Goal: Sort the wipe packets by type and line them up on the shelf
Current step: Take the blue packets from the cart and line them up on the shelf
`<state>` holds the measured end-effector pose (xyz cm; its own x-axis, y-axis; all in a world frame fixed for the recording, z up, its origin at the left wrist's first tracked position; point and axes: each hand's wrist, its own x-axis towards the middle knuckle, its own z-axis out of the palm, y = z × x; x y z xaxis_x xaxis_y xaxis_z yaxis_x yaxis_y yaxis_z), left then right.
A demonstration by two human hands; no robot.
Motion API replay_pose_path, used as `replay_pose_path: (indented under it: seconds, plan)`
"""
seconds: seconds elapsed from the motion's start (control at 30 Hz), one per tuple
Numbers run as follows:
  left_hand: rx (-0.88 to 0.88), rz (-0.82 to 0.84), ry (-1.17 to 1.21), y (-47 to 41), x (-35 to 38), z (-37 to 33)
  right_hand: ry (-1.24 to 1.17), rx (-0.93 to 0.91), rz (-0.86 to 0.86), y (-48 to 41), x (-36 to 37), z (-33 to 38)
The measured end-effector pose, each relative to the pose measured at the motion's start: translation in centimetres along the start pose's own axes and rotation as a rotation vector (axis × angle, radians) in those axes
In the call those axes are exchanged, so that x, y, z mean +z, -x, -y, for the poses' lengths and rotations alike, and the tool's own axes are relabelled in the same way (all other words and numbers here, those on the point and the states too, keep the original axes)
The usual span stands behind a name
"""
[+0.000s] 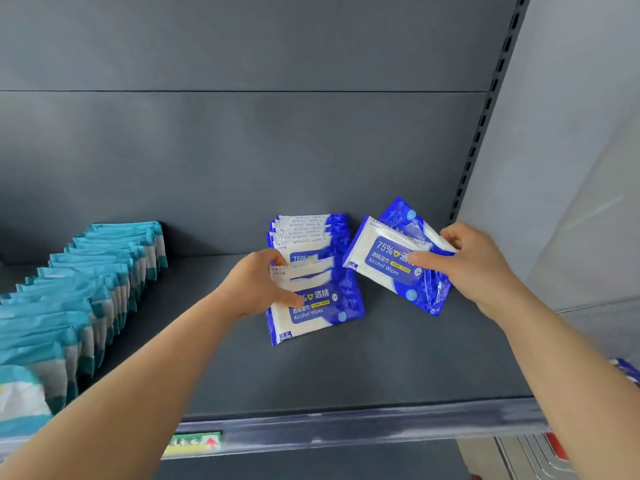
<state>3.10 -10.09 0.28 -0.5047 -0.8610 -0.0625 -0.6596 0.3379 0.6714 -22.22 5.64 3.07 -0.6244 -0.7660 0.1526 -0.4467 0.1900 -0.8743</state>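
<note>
Pinching two soft, probably slippery alcohol wipe packets (382, 263) at their short edge, the right hand (479, 266) hovers while the left hand (252, 289) grips the row (317, 308).

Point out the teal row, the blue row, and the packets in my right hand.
teal row (100, 271): head view, on a middle packet's teal top.
blue row (311, 311): head view, on the front packet's label.
held packets (381, 258): head view, on the upper packet's label.
</note>
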Motion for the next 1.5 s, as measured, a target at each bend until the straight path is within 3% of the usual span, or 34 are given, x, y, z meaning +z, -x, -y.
replay_pose_path:
  seconds: [0.1, 0.2, 0.3, 0.5, 0.73, 0.83, 0.97, 1.17, 1.27, 1.4, 1.5]
  plan:
    - [0.069, -0.185, -0.005, -0.5, 0.0, 0.0, -0.080, 0.032, 0.059, 0.8, 0.2, -0.1]
    - [0.108, -0.251, 0.005, -1.0, 0.4, 0.7, 0.012, 0.008, 0.116, 1.0, 1.8, -0.7]
    - [0.122, -0.270, 0.009, -1.1, 0.9, 1.1, 0.178, -0.077, 0.150, 0.7, 3.8, -0.9]
    - [0.145, -0.205, 0.177, -0.5, 2.9, 1.2, 0.259, -0.127, 0.164, -0.2, 7.3, -0.2]
    - [0.137, -0.259, 0.099, -0.9, 3.4, 1.4, 0.146, -0.073, 0.354, -1.1, 6.1, 0.9]
    - [0.153, -0.265, 0.115, -0.6, 3.5, 1.5, 0.108, -0.090, 0.250, -1.4, 4.6, 0.9]
    - [0.179, -0.276, 0.139, -0.5, 3.5, 1.8, -0.307, 0.062, 0.050, -1.6, 1.5, 0.7]
    - [0.221, -0.299, 0.154, -0.6, 4.4, 1.9, -0.484, 0.153, 0.242, 0.5, 3.4, -0.2]
    - [0.207, -0.269, 0.158, -0.4, 4.4, 2.0, -0.532, 0.214, 0.228, 1.2, 6.4, -0.4]
    - [0.170, -0.192, 0.262, 0.6, 4.4, 2.0, -0.440, 0.275, 0.108, 1.6, 9.0, -1.3]
    - [0.144, -0.154, 0.230, 0.8, 4.7, 2.2, -0.089, 0.174, 0.052, 1.9, 10.3, -1.7]
